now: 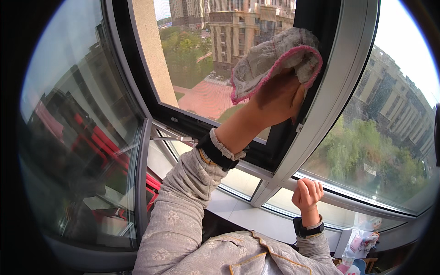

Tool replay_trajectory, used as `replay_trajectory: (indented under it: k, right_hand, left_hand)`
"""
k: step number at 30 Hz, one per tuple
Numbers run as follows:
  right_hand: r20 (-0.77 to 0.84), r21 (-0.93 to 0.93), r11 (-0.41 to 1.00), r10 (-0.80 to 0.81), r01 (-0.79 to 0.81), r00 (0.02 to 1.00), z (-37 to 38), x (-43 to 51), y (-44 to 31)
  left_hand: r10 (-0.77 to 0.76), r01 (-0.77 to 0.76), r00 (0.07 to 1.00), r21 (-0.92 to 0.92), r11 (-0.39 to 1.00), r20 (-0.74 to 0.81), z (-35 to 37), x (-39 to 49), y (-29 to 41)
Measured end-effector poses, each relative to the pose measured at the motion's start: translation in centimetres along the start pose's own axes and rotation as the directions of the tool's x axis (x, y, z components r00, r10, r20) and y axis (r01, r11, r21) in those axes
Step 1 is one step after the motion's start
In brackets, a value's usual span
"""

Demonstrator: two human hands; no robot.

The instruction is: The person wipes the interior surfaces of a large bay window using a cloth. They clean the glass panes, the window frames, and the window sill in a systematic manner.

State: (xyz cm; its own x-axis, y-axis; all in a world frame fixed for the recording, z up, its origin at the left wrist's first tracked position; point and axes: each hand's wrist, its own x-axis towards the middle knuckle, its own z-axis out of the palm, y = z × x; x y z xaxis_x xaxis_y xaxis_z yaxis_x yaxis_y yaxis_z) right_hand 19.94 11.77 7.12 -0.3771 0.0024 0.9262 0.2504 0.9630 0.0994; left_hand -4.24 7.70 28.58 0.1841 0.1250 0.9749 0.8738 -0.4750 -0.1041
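Note:
My left hand [280,98] reaches up at arm's length with a worn grey cloth [264,62] edged in pink stitching. The cloth drapes over my fingers and hides most of them. It lies against the right side of the dark frame [311,44] around a mesh-like window screen [192,68]. Lower right, my right hand [307,194] is curled over the light-grey window frame rail [347,197]. Both wrists wear black bands.
At left an opened glass sash [86,137] swings inward, with red reflections in it. A metal stay arm [172,138] runs near my left forearm. Below lies a white sill [227,206]. A small doll [369,242] and wrapped items sit at lower right. Buildings and trees stand outside.

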Motion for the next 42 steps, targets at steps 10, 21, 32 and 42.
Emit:
replay_trajectory:
  k: [10, 21, 32, 42]
  right_hand:
    - [0.034, 0.021, 0.999, -0.046, 0.045, 0.998, 0.2, 0.2, 0.1]
    - [0.049, 0.011, 0.997, -0.071, 0.070, 0.996, 0.3, -0.2, 0.2]
    - [0.049, 0.009, 0.998, -0.061, 0.061, 0.997, 0.1, -0.6, 0.6]
    - [0.102, 0.014, 0.999, -0.035, 0.033, 0.994, 0.2, -0.8, 0.2]
  left_hand:
    - [-0.488, 0.581, 0.783, -0.173, 0.795, 0.386, -1.1, -9.3, 5.2]
    - [-0.456, 0.492, 0.825, -0.026, 0.870, 0.334, -1.6, -13.7, 8.0]
    - [-0.531, 0.540, 0.841, -0.230, 0.809, 0.107, -5.1, -12.5, 11.5]
    - [-0.657, 0.668, 0.741, -0.051, 0.743, 0.136, -5.8, -16.9, 12.7]
